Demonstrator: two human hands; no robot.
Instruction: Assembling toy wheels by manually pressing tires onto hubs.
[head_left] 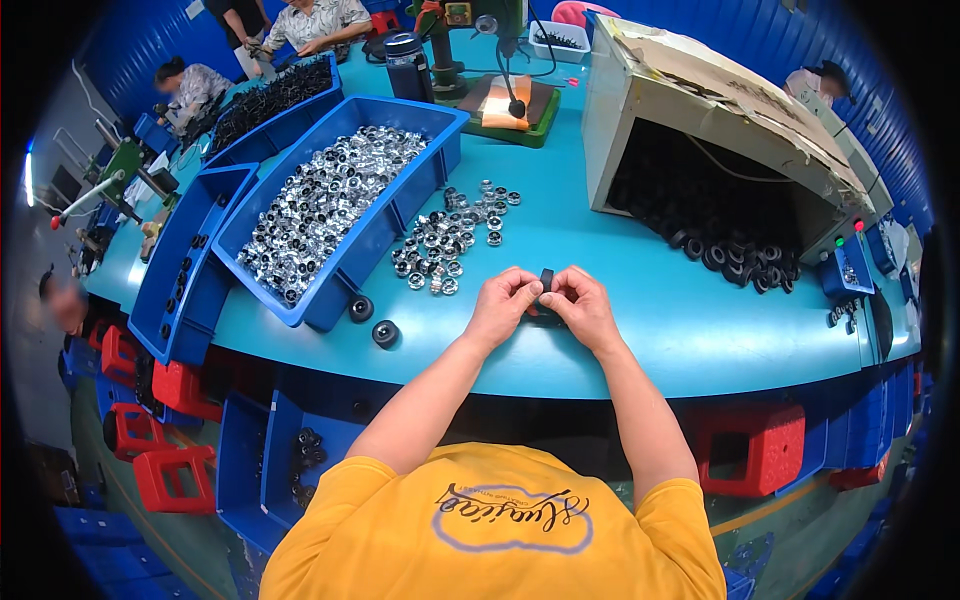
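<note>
Close to the front edge of the teal table, my left hand (502, 304) and my right hand (584, 308) meet with bent fingers around a small black ring (547, 279). Its upper part stands up between my fingertips; the rest is hidden by the fingers. Something dark lies under my hands, too covered to make out. Just left of them is a loose heap of shiny metal hubs (437, 243) with dark centres. Two black wheels (385, 334) sit farther left, near the edge.
A blue bin (400, 213) full of metal hubs stands at left, beside a narrower blue bin (203, 330). To the right, a box on its side (612, 120) spills black rings (735, 262). Behind are a dark bottle (408, 70) and a green press (540, 130). Other people work farther back.
</note>
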